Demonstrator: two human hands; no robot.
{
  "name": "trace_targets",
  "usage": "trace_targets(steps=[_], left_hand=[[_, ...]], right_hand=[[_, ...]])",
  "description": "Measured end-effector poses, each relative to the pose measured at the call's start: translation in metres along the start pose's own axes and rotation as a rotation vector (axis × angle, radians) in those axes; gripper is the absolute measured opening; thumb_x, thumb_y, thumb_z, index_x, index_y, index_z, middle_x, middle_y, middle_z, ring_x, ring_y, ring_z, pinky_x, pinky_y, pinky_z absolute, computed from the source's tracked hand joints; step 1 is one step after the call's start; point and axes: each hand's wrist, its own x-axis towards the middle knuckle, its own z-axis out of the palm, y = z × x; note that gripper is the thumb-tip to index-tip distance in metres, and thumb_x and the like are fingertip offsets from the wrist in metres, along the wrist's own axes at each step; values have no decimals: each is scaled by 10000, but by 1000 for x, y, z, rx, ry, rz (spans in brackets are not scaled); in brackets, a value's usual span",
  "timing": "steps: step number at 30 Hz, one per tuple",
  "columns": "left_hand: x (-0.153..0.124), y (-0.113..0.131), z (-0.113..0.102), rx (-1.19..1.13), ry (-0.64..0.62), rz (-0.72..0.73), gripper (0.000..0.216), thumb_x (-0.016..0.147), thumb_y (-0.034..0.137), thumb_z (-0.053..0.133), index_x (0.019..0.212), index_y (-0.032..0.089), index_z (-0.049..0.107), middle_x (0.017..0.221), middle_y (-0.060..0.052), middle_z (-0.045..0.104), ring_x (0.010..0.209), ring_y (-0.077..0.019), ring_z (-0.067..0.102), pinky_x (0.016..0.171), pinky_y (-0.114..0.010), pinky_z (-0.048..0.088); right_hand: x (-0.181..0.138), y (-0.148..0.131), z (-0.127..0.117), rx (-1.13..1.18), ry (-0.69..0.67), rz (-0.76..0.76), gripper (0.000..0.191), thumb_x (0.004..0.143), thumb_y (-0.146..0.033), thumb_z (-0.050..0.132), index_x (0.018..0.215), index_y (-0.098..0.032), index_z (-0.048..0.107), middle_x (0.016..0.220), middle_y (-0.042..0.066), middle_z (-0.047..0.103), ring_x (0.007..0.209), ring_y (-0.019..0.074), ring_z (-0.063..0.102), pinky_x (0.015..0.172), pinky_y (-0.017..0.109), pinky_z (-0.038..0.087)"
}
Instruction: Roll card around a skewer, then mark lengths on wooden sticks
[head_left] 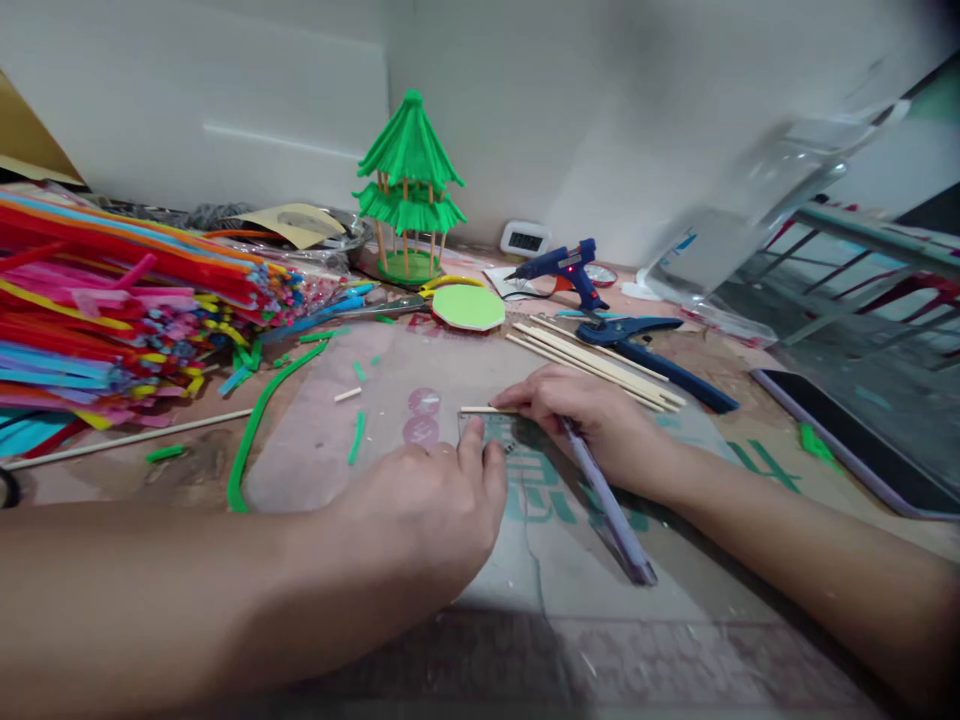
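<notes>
Nearest, the left hand point(431, 505) bore down with fingers bunched; whether they clasped anything, I could not tell. Past it, the right hand point(589, 420) was closed round a purple pen-like tool point(615, 515), fingertips also at the right end of a thin wooden stick point(476, 410), just beyond the left fingertips. Farther lay loose sticks point(600, 368), then a blue glue gun point(559, 264)

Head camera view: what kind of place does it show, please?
Probably an indoor craft corner: bundled fuzzy colored stems, a blue glue gun and a small green pagoda model suggest it.
</notes>
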Motion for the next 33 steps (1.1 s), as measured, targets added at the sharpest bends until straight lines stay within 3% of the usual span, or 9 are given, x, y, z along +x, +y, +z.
trace_targets(steps=[7,12,16,20,29,33], left_hand=[[1,-2,-1,-6,93,-16,494,778,31,440,1180,46,729,1145,-277,735,559,-254,722,352,-283,468],[0,-2,1,-51,81,-60,500,778,62,460,1211,45,711,1295,-311,649,619,-300,748,365,-326,500],[7,-4,-1,-136,-56,-119,419,838,152,505,1206,114,702,1326,-312,627,435,-245,674,304,-303,428],[13,-6,-5,-179,-214,-103,434,882,177,484,1276,119,655,1375,-323,585,476,-265,700,313,-308,436],[6,1,6,-183,-24,-161,392,896,180,462,1211,111,685,1323,-307,640,448,-235,673,331,-314,457],[7,1,7,-176,-13,-169,390,882,171,472,1199,115,693,1298,-295,662,434,-224,662,330,-311,460]], right_hand=[[1,-1,-1,-125,-21,-127,271,951,-64,520,730,-210,463,1142,68,760,972,196,646,822,329,516],[0,-3,-2,-180,-41,-140,253,944,-55,501,747,-214,519,1237,47,738,954,209,635,805,345,525],[-1,-4,-3,-201,-50,-139,245,949,-58,499,767,-217,538,1252,31,735,942,211,623,782,348,526],[-1,-4,-3,-222,-39,-146,253,964,-75,493,756,-217,525,1235,39,739,934,208,632,773,344,534],[-3,-2,-3,-206,-86,-108,225,961,-69,497,806,-219,561,1286,34,705,988,207,634,828,349,524],[-2,-4,-4,-213,-84,-119,247,947,-57,484,765,-216,538,1265,33,718,957,204,628,806,344,525]])
